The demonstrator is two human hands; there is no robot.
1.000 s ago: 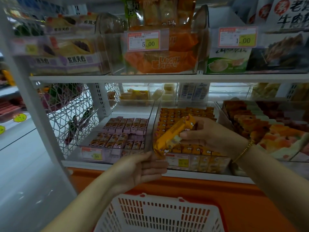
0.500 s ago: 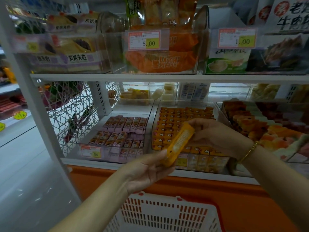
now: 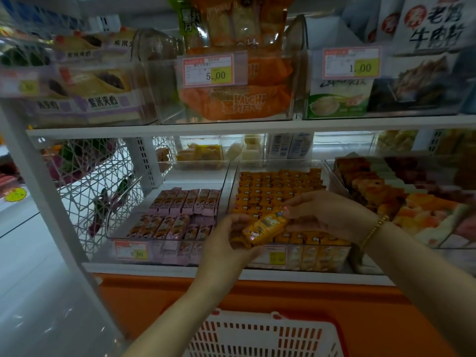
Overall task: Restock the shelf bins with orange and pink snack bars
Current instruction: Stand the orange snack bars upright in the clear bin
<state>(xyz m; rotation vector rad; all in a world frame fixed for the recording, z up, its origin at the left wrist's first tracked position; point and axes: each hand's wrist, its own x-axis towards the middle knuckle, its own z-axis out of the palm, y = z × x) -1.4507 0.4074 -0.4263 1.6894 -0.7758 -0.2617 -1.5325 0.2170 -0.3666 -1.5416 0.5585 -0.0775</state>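
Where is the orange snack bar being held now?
In the head view, centre: the orange snack bar is held by both the left hand and right hand, over the front of the orange bin.

Two hands, left hand and right hand, with one orange bar.
One bin of pink bars, one bin of orange bars, one basket; binned bars too many to count.

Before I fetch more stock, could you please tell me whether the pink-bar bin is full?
Not full: the pink-bar bin holds pink bars in front, with bare floor behind them.
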